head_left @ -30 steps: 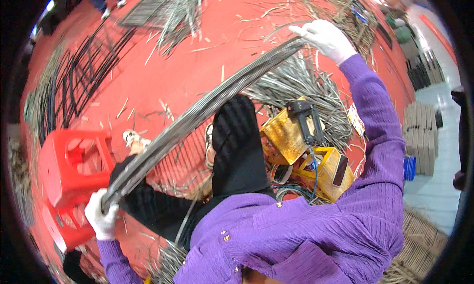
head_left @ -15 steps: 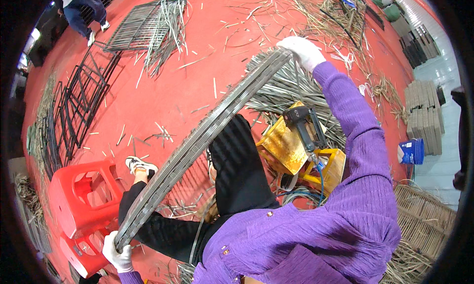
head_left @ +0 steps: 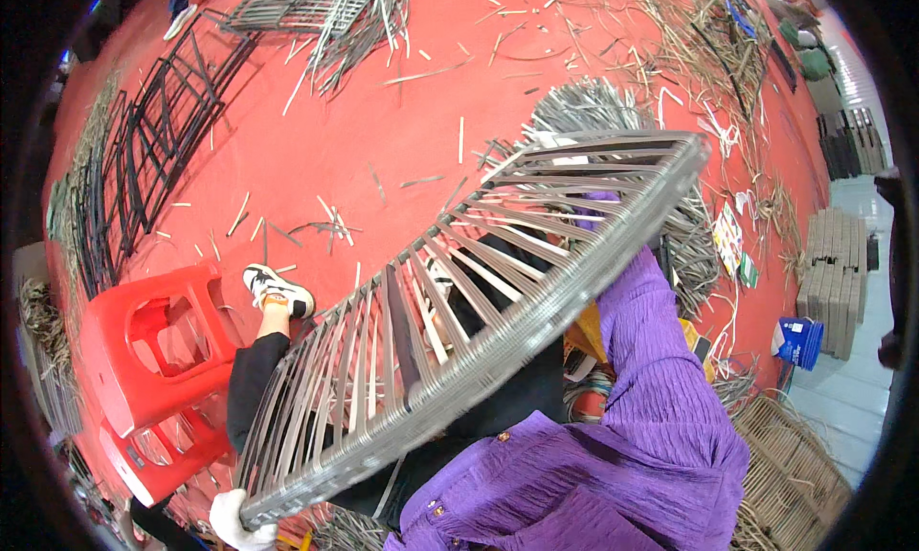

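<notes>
Across my lap a grey panel (head_left: 498, 350) is held at a slant, its flat strips wound side by side over a frame with gaps between them. White-gloved, my left hand (head_left: 237, 522) grips its near left corner. My right hand (head_left: 563, 149), also gloved in white, is at the far edge towards the right; the panel's strips partly cover it, and its fingers are mostly hidden. Just beyond that hand lies a thick bundle of loose grey strips (head_left: 589, 106). Behind the panel, part of a yellow stool (head_left: 584, 336) shows.
Red plastic stools (head_left: 144, 359) stand at my left, near black metal frames (head_left: 158, 168). Another slatted panel (head_left: 287, 3) lies far off, close to a person's legs (head_left: 179, 0). Strip scraps litter the red floor. A blue bucket (head_left: 798, 342) and grey stacks (head_left: 831, 273) are at right.
The panel has turned from nearly edge-on to showing its gapped, slatted face. My right hand is now partly behind it, and the tool on the yellow stool is hidden.
</notes>
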`<state>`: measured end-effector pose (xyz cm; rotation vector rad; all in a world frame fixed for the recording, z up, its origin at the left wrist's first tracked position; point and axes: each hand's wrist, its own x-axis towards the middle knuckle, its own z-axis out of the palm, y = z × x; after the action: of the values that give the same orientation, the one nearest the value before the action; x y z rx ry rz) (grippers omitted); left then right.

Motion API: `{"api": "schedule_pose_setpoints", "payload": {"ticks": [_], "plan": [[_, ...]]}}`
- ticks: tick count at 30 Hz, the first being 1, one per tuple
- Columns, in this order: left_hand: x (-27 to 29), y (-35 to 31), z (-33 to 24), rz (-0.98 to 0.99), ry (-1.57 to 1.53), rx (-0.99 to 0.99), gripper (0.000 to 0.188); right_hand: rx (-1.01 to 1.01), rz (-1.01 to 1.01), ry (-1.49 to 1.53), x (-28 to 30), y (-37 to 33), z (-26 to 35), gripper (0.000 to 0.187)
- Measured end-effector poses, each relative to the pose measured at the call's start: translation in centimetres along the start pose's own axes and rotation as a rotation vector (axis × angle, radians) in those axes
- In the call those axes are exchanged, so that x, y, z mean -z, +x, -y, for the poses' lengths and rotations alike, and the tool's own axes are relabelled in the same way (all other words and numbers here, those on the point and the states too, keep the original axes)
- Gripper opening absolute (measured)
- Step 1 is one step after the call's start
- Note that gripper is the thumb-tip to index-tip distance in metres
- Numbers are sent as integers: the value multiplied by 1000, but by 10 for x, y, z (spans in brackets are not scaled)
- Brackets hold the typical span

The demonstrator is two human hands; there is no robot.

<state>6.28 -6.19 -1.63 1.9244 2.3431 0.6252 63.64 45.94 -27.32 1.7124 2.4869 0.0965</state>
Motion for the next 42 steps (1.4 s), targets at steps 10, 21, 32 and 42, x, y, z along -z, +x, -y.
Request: {"api": "schedule_pose_setpoints", "payload": {"ticks": [10, 21, 32, 42], "plan": [[9, -2, 2, 36, 71, -76, 68, -153, 142, 38, -19, -30, -21, 26], [1, 34, -21, 33, 96, -118, 58, -218, 6, 118, 16, -11, -72, 29], [12, 50, -41, 100, -60, 55, 44, 69, -886, 857, 378, -57, 63, 32], [-3, 48, -36, -110, -204, -70, 50, 1274, 310, 410, 399, -129, 432, 32]]}}
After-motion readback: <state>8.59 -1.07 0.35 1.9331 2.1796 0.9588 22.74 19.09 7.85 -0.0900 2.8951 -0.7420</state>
